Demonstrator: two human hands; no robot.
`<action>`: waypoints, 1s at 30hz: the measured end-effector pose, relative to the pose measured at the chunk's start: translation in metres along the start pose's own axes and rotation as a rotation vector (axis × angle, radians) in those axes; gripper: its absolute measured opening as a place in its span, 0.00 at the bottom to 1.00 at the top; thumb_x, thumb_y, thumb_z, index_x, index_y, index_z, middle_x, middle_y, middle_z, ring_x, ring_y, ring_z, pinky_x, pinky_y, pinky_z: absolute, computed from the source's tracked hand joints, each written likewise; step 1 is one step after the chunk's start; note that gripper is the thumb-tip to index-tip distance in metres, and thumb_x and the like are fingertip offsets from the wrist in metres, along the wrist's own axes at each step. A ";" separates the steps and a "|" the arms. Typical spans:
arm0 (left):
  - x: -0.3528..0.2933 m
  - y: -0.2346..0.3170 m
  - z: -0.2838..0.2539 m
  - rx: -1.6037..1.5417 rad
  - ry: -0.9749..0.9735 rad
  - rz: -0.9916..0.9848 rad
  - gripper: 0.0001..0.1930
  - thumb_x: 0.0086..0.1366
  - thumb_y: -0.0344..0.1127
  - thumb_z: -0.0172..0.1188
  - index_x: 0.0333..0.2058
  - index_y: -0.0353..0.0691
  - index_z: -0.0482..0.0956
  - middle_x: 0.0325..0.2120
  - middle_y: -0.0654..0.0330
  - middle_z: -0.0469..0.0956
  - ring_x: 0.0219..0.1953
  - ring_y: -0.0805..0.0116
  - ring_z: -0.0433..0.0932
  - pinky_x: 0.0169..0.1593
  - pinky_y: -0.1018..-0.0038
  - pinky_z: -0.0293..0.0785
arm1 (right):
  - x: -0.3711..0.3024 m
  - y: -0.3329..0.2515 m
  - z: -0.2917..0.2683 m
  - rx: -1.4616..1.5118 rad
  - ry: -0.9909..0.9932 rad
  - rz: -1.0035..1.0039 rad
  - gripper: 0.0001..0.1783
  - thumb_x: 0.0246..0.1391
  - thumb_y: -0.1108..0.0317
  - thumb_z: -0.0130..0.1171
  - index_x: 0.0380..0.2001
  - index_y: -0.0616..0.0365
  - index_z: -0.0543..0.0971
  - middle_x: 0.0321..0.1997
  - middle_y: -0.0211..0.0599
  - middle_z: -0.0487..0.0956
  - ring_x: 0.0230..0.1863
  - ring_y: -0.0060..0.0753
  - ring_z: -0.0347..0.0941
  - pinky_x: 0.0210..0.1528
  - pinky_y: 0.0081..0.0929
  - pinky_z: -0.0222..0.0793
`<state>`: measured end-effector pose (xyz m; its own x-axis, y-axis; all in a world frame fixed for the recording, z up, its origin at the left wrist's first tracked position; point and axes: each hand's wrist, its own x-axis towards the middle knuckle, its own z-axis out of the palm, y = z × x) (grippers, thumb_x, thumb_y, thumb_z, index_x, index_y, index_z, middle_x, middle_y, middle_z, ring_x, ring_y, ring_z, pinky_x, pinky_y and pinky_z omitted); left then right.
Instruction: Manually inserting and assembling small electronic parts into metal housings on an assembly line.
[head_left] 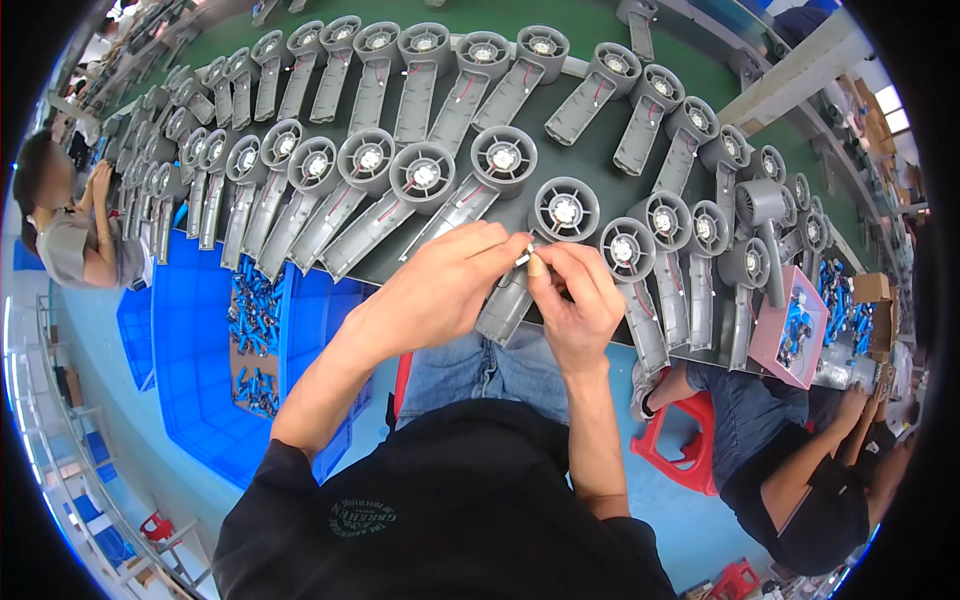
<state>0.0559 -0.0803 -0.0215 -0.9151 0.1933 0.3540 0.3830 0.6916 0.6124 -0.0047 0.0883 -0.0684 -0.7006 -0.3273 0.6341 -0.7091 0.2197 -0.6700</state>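
Observation:
Over the table's near edge, my left hand (450,275) and my right hand (580,300) meet fingertip to fingertip. Between their pinched thumbs and fingers is a small white connector (522,259); its finer details are too small to make out. Directly beneath lies a grey handheld fan housing, its round head (565,208) showing a spoked ring and white centre just beyond my fingers. The housing's open half handle (503,312) points toward me and is partly covered by my hands. Similar fan housings (422,178) lie close on either side.
Rows of grey fan housings (483,60) cover the dark green table. Blue bins (200,370) with blue cylindrical parts (257,320) stand at lower left. A pink box (765,330) sits at right, near a co-worker (800,480) and a red stool (690,440). Another person (75,235) is far left.

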 end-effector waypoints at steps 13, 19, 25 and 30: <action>-0.002 -0.004 0.003 -0.114 0.016 -0.013 0.16 0.58 0.18 0.54 0.47 0.26 0.74 0.34 0.48 0.73 0.37 0.48 0.75 0.40 0.62 0.72 | -0.002 -0.001 0.001 -0.006 0.016 0.002 0.08 0.49 0.81 0.67 0.34 0.66 0.81 0.35 0.38 0.80 0.26 0.22 0.75 0.26 0.17 0.73; -0.006 0.005 0.008 -0.105 0.115 -0.103 0.16 0.59 0.19 0.56 0.47 0.28 0.76 0.33 0.48 0.76 0.36 0.49 0.77 0.39 0.64 0.73 | -0.006 -0.020 -0.004 -0.006 0.039 0.162 0.12 0.47 0.80 0.68 0.38 0.62 0.81 0.35 0.34 0.78 0.23 0.17 0.70 0.23 0.15 0.67; -0.004 0.013 0.007 -0.288 0.284 -0.268 0.15 0.61 0.23 0.57 0.47 0.32 0.78 0.31 0.50 0.77 0.32 0.52 0.77 0.36 0.66 0.73 | -0.040 -0.049 -0.004 0.129 -0.109 0.795 0.07 0.59 0.70 0.62 0.31 0.63 0.79 0.15 0.20 0.68 0.16 0.09 0.59 0.17 0.14 0.53; 0.032 0.019 -0.010 -0.636 0.398 -0.251 0.10 0.69 0.27 0.52 0.47 0.36 0.77 0.26 0.59 0.74 0.25 0.73 0.72 0.30 0.75 0.69 | 0.012 -0.077 -0.032 0.272 0.002 0.842 0.10 0.63 0.69 0.58 0.27 0.60 0.77 0.16 0.17 0.68 0.16 0.08 0.57 0.15 0.16 0.47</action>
<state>0.0347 -0.0677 0.0085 -0.9157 -0.2622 0.3045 0.2799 0.1273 0.9515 0.0388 0.0966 0.0035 -0.9820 -0.1535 -0.1102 0.0853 0.1607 -0.9833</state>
